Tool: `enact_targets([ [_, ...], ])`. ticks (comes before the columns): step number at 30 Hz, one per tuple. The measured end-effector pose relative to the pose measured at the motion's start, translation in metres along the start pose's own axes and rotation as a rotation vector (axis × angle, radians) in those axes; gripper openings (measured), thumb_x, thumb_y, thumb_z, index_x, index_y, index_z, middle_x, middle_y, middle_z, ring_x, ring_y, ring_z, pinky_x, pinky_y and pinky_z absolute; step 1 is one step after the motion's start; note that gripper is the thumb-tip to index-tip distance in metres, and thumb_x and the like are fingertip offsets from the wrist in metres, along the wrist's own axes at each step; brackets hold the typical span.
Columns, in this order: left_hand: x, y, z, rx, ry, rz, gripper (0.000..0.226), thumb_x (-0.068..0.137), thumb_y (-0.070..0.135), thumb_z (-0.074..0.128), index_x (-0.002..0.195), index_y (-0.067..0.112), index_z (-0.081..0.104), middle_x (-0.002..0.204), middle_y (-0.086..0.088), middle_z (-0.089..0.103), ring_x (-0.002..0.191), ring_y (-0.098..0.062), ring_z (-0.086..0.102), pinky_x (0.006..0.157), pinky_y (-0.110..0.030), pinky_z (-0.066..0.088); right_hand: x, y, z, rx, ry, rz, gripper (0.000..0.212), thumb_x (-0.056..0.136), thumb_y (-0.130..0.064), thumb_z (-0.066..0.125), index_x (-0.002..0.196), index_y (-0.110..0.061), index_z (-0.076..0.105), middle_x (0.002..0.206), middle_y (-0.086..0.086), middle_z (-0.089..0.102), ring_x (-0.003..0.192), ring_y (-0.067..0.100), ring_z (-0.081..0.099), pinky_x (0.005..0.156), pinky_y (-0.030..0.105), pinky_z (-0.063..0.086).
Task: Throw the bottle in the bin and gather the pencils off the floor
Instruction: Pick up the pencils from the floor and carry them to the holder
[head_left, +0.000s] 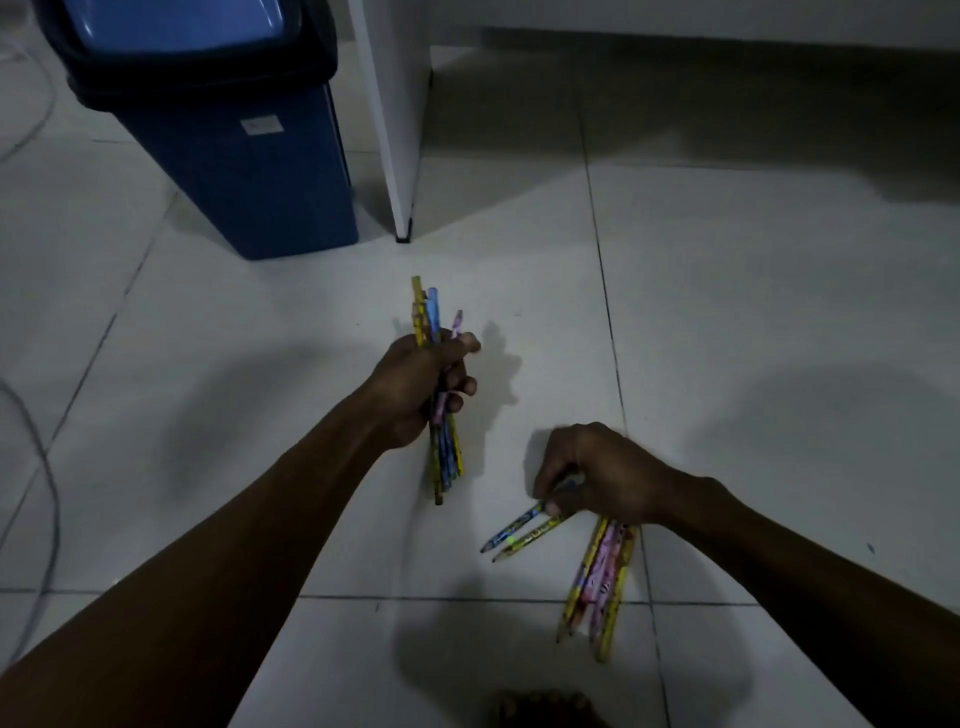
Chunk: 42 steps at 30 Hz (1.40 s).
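Observation:
My left hand is closed around a bundle of several coloured pencils, held upright above the white tiled floor. Their ends stick out above and below the fist. My right hand is low at the floor, fingers pinched on two pencils that point down-left. More pencils, yellow and pink, stick out from under the heel of that hand; whether it grips them or they lie on the tiles I cannot tell. The blue bin with a swing lid stands at the upper left. No bottle is in view.
A white furniture panel stands right of the bin, with dark space under the furniture behind it. A grey cable curves along the floor at the far left. My toes show at the bottom edge.

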<state>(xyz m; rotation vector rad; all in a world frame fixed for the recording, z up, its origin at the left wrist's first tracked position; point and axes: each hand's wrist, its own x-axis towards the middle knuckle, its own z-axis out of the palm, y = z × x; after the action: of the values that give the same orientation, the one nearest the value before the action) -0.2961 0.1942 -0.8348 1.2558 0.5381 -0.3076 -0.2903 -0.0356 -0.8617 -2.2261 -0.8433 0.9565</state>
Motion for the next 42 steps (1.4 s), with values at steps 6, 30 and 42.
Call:
enact_targets([
  [6,-0.005,0.0,-0.009,-0.125,0.051,-0.015,0.013,0.097,0.006,0.047,0.097,0.012,0.058,0.055,-0.003,0.049,0.052,-0.022,0.055,0.048,-0.024,0.045,0.003,-0.001,0.005,-0.188,-0.006,-0.061,0.015,0.078,-0.021,0.076,0.093,-0.024,0.079,0.08,-0.026,0.051,0.084,-0.004,0.047,0.074,0.017,0.041],
  [30,-0.004,-0.008,0.009,-0.356,0.078,-0.02,0.023,0.092,0.026,0.063,0.094,0.003,0.065,0.068,-0.001,0.052,0.039,-0.007,0.035,0.039,-0.02,0.033,0.037,-0.069,-0.004,0.682,0.574,0.08,0.009,0.084,-0.008,0.07,0.093,-0.006,0.074,0.068,0.0,0.067,0.056,0.001,0.059,0.051,0.012,0.044],
  [42,0.0,-0.005,0.012,-0.281,0.099,-0.007,0.025,0.098,0.031,0.052,0.102,0.011,0.066,0.052,0.0,0.06,0.07,-0.017,0.064,0.065,-0.03,0.047,-0.011,-0.011,0.013,-0.384,-0.057,-0.044,0.028,0.061,-0.039,0.083,0.086,-0.029,0.077,0.101,-0.008,0.055,0.102,0.013,0.044,0.08,0.028,0.03],
])
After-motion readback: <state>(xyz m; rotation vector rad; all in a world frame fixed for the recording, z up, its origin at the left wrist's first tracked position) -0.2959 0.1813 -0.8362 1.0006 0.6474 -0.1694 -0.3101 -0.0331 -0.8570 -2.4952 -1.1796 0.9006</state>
